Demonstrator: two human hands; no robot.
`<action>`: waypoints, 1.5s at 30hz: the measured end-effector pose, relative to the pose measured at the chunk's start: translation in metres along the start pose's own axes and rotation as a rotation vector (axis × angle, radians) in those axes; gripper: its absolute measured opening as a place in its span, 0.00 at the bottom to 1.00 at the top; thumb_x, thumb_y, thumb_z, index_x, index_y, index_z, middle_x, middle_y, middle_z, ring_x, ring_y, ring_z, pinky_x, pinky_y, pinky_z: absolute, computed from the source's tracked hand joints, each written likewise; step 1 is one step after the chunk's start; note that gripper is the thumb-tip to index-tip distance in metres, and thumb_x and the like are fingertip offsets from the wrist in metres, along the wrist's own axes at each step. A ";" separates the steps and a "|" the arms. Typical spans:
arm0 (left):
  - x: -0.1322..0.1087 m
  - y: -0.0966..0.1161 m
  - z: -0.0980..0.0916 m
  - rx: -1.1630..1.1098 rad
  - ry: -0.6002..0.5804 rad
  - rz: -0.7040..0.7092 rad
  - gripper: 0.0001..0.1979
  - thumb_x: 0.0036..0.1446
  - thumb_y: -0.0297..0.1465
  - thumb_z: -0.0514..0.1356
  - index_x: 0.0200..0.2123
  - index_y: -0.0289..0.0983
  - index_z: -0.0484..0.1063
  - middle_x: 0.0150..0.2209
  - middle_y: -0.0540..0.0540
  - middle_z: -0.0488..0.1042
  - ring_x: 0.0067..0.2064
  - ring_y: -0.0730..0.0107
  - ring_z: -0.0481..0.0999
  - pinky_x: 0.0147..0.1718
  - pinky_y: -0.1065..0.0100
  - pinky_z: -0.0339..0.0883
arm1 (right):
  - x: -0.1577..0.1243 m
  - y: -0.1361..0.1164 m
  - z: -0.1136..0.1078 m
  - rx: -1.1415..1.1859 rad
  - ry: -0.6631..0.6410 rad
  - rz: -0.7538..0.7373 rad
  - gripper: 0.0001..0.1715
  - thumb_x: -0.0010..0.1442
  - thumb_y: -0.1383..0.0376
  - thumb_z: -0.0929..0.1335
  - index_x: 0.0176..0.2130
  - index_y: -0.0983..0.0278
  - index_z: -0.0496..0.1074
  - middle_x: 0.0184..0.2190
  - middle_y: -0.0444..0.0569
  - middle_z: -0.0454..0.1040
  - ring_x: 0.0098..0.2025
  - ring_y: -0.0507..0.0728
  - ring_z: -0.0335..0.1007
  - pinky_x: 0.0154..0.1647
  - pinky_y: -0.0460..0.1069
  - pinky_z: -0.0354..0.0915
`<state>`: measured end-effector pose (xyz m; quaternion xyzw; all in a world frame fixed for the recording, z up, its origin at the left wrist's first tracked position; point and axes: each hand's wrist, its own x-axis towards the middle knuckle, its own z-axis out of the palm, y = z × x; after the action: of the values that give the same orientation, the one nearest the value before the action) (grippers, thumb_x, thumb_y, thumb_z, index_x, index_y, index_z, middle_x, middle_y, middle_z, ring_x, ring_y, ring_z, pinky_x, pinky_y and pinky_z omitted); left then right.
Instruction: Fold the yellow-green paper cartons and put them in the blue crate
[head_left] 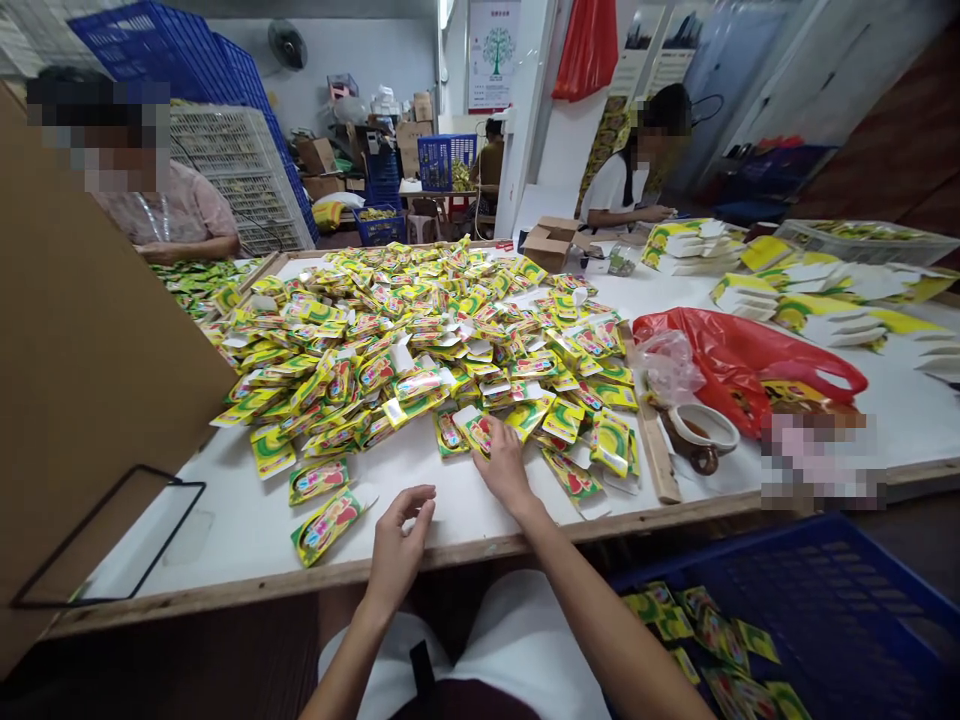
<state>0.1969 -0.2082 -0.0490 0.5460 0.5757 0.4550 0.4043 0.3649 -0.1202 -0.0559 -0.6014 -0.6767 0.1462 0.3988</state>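
Small yellow-and-green cartons [420, 383] lie in a big heap on the white table [262, 540], many with their white end flaps standing out. My right hand [504, 462] is at the heap's near edge, thumb and fingers closed on one small carton [472, 430] with a red picture. Over the table's front edge hovers my left hand [405, 530]; its fingers are loosely curved, with a gap to the thumb and nothing between them. Two loose cartons [326, 525] lie left of this hand, apart from it.
A wooden strip [656, 455] bounds the heap on the right, beside a brown cup [701, 430] and a red plastic bag [739, 360]. A blue crate [847, 610] holding cartons stands below right. Brown cardboard [97, 370] rises at left. Other people sit across the table.
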 end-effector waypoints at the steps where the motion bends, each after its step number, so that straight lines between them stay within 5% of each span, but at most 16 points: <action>1: 0.001 0.000 0.002 -0.046 0.024 -0.007 0.12 0.57 0.37 0.57 0.44 0.39 0.68 0.43 0.43 0.74 0.44 0.64 0.74 0.44 0.62 0.67 | -0.007 -0.003 0.002 0.050 0.019 0.011 0.29 0.51 0.71 0.67 0.53 0.64 0.61 0.48 0.56 0.68 0.52 0.64 0.63 0.54 0.61 0.59; 5: 0.007 0.006 0.017 -0.267 0.057 0.016 0.20 0.57 0.35 0.58 0.51 0.43 0.55 0.49 0.43 0.69 0.46 0.66 0.74 0.45 0.62 0.69 | -0.044 -0.020 -0.001 0.300 -0.010 0.038 0.36 0.50 0.69 0.70 0.56 0.61 0.57 0.50 0.54 0.65 0.51 0.60 0.63 0.52 0.56 0.64; 8: 0.011 0.009 0.024 -0.329 -0.017 0.029 0.18 0.58 0.33 0.57 0.50 0.42 0.56 0.47 0.44 0.71 0.45 0.67 0.75 0.45 0.63 0.69 | -0.059 -0.026 -0.009 0.436 -0.110 0.061 0.28 0.53 0.68 0.68 0.53 0.60 0.62 0.47 0.52 0.67 0.46 0.58 0.67 0.46 0.53 0.67; 15: 0.013 0.002 0.016 -0.276 -0.210 0.006 0.13 0.57 0.33 0.57 0.46 0.38 0.66 0.46 0.43 0.73 0.44 0.64 0.76 0.42 0.64 0.70 | -0.045 -0.007 -0.024 0.644 -0.266 0.151 0.12 0.57 0.67 0.65 0.43 0.62 0.67 0.38 0.47 0.72 0.37 0.53 0.71 0.39 0.48 0.67; 20: 0.024 0.001 0.020 -0.205 -0.154 0.038 0.11 0.56 0.34 0.57 0.41 0.36 0.72 0.44 0.42 0.75 0.45 0.62 0.75 0.45 0.62 0.68 | -0.032 -0.003 -0.032 0.587 -0.439 0.069 0.05 0.58 0.66 0.65 0.35 0.63 0.71 0.31 0.45 0.73 0.35 0.53 0.69 0.38 0.48 0.66; 27: 0.030 0.016 0.028 -0.286 -0.135 0.125 0.10 0.56 0.30 0.58 0.42 0.38 0.69 0.40 0.45 0.74 0.44 0.66 0.74 0.46 0.64 0.67 | -0.038 -0.010 -0.036 0.637 -0.218 0.034 0.11 0.59 0.67 0.65 0.44 0.61 0.70 0.36 0.47 0.75 0.39 0.55 0.71 0.43 0.50 0.67; 32: 0.024 0.023 0.027 -0.151 -0.092 0.186 0.06 0.56 0.31 0.58 0.35 0.37 0.74 0.37 0.45 0.74 0.42 0.66 0.74 0.43 0.66 0.67 | -0.041 -0.018 -0.039 0.600 -0.196 -0.029 0.07 0.59 0.64 0.67 0.35 0.62 0.74 0.36 0.50 0.76 0.40 0.56 0.71 0.42 0.50 0.67; 45: 0.034 0.022 0.033 -0.238 -0.038 -0.012 0.09 0.53 0.36 0.60 0.32 0.35 0.72 0.30 0.47 0.75 0.34 0.68 0.73 0.34 0.69 0.67 | -0.026 -0.025 -0.040 0.558 -0.229 0.121 0.10 0.59 0.60 0.66 0.32 0.64 0.73 0.28 0.46 0.75 0.29 0.53 0.69 0.32 0.47 0.65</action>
<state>0.2321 -0.1716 -0.0357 0.4991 0.5132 0.5072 0.4799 0.3746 -0.1617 -0.0228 -0.4875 -0.6139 0.4166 0.4603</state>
